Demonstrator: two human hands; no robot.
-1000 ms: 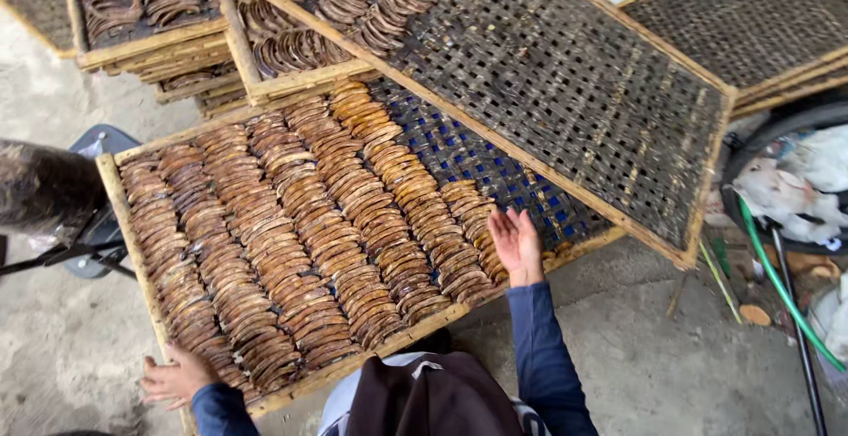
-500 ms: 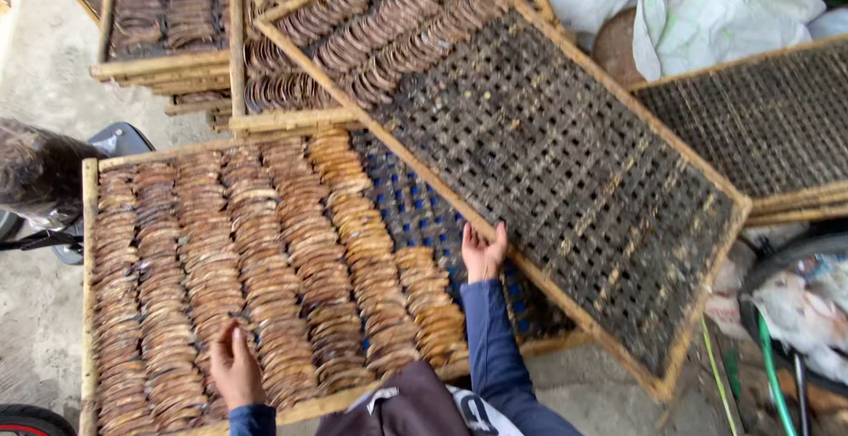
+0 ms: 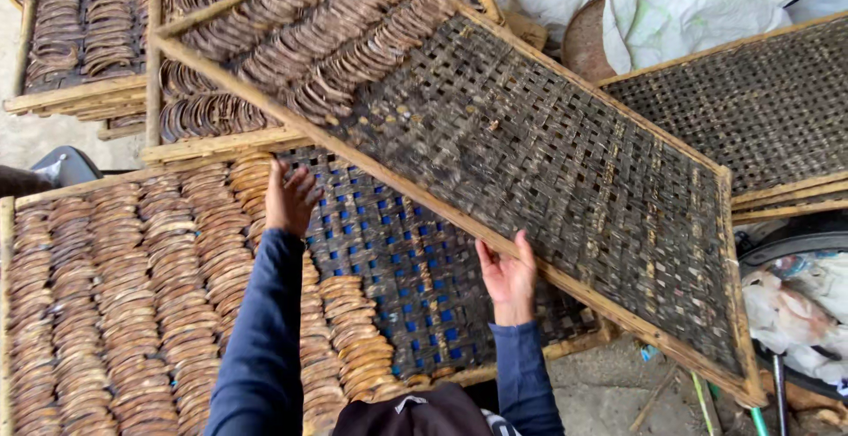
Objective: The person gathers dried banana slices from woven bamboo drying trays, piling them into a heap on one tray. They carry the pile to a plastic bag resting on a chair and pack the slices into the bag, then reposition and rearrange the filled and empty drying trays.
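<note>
left hand [image 3: 290, 197] flat, fingers spread, gripping nothing, resting on brown curved slices [image 3: 168, 286] | right hand [image 3: 510, 275] open under wooden edge of tilted woven tray [image 3: 530, 153], propping it | lower tray [image 3: 397, 268] half bare underneath

Single head-mounted view, looking steeply down from above the wearer's own arms.

The camera faces forward and downward over a lower woven tray [image 3: 389, 259] close below, with an upper tilted tray [image 3: 548, 162] crossing the middle of the frame. The left hand [image 3: 290, 197] and right hand [image 3: 508, 275] reach into view from the bottom edge, near the lens. Further trays and white sacks [image 3: 671, 3] fill the far, upper edge. No second view overlaps this one.
</note>
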